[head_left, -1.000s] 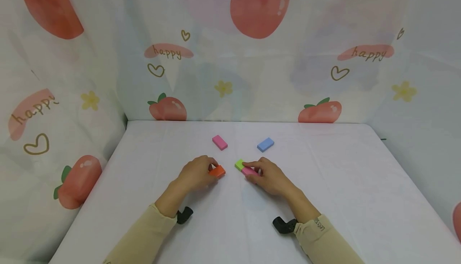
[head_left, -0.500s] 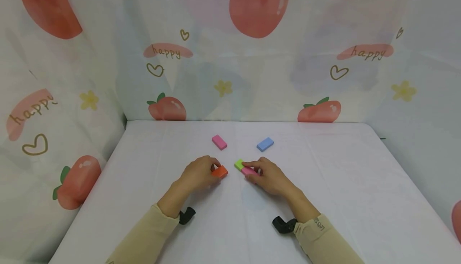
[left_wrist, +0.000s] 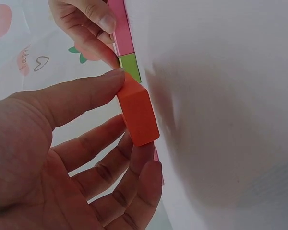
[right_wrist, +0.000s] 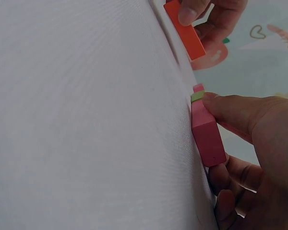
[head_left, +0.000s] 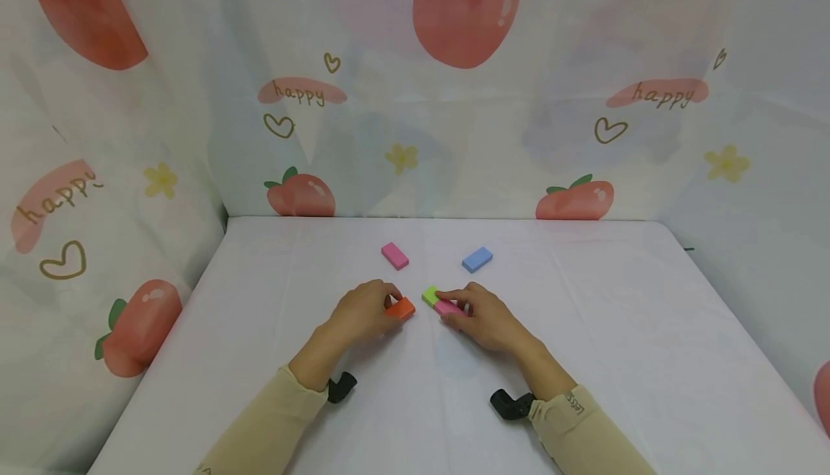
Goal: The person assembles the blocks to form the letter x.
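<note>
Joining step: left hand [head_left: 359,313] pinches orange block [head_left: 400,308]; right hand [head_left: 483,316] grips pink block [head_left: 449,308]; next, butt orange against green block [head_left: 430,295].

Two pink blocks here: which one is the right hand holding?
The near pink block, end to end with the green block; the far pink block lies alone, untouched.

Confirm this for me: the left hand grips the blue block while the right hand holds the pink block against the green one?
Not quite. The left hand grips the orange block, as the left wrist view shows; the blue block lies untouched farther back on the table. The right hand does hold the pink block against the green one.
</note>
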Motion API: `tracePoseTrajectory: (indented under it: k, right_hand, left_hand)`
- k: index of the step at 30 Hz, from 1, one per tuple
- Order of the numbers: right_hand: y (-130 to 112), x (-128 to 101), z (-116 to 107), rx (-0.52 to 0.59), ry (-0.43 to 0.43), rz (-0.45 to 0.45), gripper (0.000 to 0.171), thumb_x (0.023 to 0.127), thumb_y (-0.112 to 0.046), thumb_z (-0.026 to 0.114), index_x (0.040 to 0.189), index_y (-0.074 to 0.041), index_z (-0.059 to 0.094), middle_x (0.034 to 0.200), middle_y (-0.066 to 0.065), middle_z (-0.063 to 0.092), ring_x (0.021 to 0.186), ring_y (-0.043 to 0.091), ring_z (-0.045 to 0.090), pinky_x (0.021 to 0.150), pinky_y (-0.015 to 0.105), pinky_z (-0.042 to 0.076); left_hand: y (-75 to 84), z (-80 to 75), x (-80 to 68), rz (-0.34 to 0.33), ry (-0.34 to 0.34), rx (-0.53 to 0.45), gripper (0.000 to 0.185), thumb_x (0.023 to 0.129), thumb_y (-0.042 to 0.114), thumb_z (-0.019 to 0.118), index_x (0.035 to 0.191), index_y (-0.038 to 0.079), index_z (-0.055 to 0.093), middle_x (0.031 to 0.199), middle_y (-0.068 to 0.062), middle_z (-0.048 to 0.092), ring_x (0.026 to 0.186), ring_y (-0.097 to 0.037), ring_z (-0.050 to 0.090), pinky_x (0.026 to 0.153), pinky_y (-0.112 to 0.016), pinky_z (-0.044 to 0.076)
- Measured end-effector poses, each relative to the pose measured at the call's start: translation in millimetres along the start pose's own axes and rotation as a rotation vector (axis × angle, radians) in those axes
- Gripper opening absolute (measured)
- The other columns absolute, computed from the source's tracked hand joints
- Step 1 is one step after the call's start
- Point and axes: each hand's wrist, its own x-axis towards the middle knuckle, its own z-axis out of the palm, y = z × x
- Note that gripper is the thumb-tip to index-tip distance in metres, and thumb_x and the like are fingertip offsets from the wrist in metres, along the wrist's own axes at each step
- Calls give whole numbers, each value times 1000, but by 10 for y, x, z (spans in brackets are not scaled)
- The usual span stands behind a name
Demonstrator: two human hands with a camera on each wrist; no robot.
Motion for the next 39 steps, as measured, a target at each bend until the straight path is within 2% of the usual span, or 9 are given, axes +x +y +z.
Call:
tracePoseTrajectory:
  k: [12, 22, 39]
  right_hand:
    - [9, 3, 5, -1, -5, 3, 43, 88, -35, 70, 131, -38, 60, 96, -2, 53, 83, 14, 49, 68, 29, 40]
    - [-2, 3, 6, -4, 3, -11, 43, 88, -33, 70, 130, -34, 61, 95, -1, 54, 82, 14, 49, 68, 29, 39]
    - [21, 8, 11, 6, 12, 10, 44, 88, -36, 71, 130, -40, 59, 94, -3, 53, 83, 13, 49, 69, 29, 40]
  left_hand:
    - [21, 47, 28, 23, -2, 11, 41, 78, 29, 78, 116, 18, 67, 95, 1, 63, 81, -14, 56, 73, -32, 48]
    - [64, 97, 51, 10, -11, 1, 41, 79, 30, 78, 116, 16, 67, 93, 2, 63, 80, -14, 56, 72, -31, 47]
    - [129, 154, 113, 12, -2, 10, 41, 79, 33, 79, 115, 16, 66, 95, 4, 62, 83, -13, 55, 76, -32, 47]
